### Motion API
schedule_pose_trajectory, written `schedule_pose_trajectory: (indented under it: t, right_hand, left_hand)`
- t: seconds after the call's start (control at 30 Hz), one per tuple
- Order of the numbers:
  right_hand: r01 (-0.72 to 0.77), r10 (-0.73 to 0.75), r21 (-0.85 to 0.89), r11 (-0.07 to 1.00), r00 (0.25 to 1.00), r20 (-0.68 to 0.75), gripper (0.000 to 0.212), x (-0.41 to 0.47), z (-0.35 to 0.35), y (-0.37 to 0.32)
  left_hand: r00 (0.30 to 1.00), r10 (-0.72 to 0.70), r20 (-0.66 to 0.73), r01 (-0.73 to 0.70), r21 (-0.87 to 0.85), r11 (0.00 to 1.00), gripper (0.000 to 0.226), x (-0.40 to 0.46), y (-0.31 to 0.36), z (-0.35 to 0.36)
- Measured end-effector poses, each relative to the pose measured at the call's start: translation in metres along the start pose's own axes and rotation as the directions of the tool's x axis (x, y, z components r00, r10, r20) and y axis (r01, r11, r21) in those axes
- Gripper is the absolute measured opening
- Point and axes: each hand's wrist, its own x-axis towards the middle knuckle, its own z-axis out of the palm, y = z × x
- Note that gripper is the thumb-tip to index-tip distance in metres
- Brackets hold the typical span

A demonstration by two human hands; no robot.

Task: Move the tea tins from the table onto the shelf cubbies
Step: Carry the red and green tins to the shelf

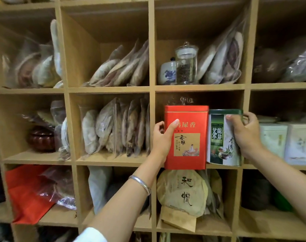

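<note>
head view: red tin [186,137] and green tin [223,137] touching, filling cubby [199,89].

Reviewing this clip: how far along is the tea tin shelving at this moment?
Done: nothing certain; two pale boxes already sit in the neighbouring cubby, but their origin is unclear. In hand: the left hand grips the red tin, its base overlapping the shelf edge, not fully in; the right hand grips the green tin in the same cubby. Left: seating both tins and releasing. The table is out of view, so remaining tins cannot be counted.
</note>
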Motion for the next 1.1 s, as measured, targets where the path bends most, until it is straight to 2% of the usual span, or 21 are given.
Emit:
schedule_pose_trajectory:
  t: [0.07,0.17,0.3,0.47,0.63,0.77,0.8,0.87,0.97,1.03,1.1]
  right_hand:
    - [-0.005,0.005,-0.018,1.0,1.0,-0.019,0.058,0.0,0.0,0.004]
    - [0.02,-0.022,-0.053,0.998,0.999,-0.039,0.055,0.002,0.002,0.012]
    - [0.06,-0.067,-0.079,0.995,0.994,-0.087,0.057,0.002,0.006,0.023]
    - [0.085,-0.098,-0.166,0.982,0.992,-0.076,0.068,-0.003,0.011,0.04]
    - [0.113,-0.133,-0.25,0.962,0.989,-0.066,0.054,-0.002,0.015,0.048]
    - [0.095,-0.098,-0.261,0.961,0.995,0.003,0.049,0.003,0.016,0.05]
    - [0.1,-0.099,-0.264,0.959,0.995,0.017,0.049,0.004,0.017,0.051]
    - [0.106,-0.102,-0.252,0.962,0.994,0.028,0.048,0.006,0.018,0.051]
    - [0.075,-0.058,-0.258,0.963,0.996,0.073,0.052,0.009,0.017,0.055]
    - [0.009,0.024,-0.263,0.965,0.992,0.12,0.065,0.011,0.011,0.059]
    - [-0.031,0.096,-0.358,0.933,0.982,0.164,0.082,0.008,0.0,0.06]
  left_hand:
    - [0.999,0.015,-0.043,-0.014,0.038,0.999,0.1,0.002,-0.004,0.004]
    - [0.996,0.045,-0.078,-0.04,0.064,0.997,0.083,0.004,-0.007,0.009]
    - [0.995,0.031,-0.092,-0.022,0.096,0.995,0.102,0.007,-0.014,0.012]
    - [0.993,0.014,-0.116,0.001,0.135,0.991,0.106,0.01,-0.015,0.014]
    - [0.996,0.064,-0.06,-0.049,0.222,0.974,0.073,0.013,-0.012,0.011]
    - [0.987,0.146,-0.063,-0.119,0.316,0.941,0.071,0.014,-0.01,0.013]
    - [0.975,0.21,-0.072,-0.167,0.385,0.908,0.068,0.011,-0.005,0.014]
    - [0.923,0.375,-0.084,-0.264,0.568,0.779,0.066,0.004,0.009,0.02]
    - [0.838,0.545,0.014,-0.38,0.732,0.566,0.064,0.0,0.031,0.029]
    - [0.804,0.58,0.131,-0.429,0.803,0.414,0.06,0.004,0.042,0.032]
    - [0.802,0.54,0.257,-0.459,0.842,0.281,0.06,0.01,0.047,0.032]
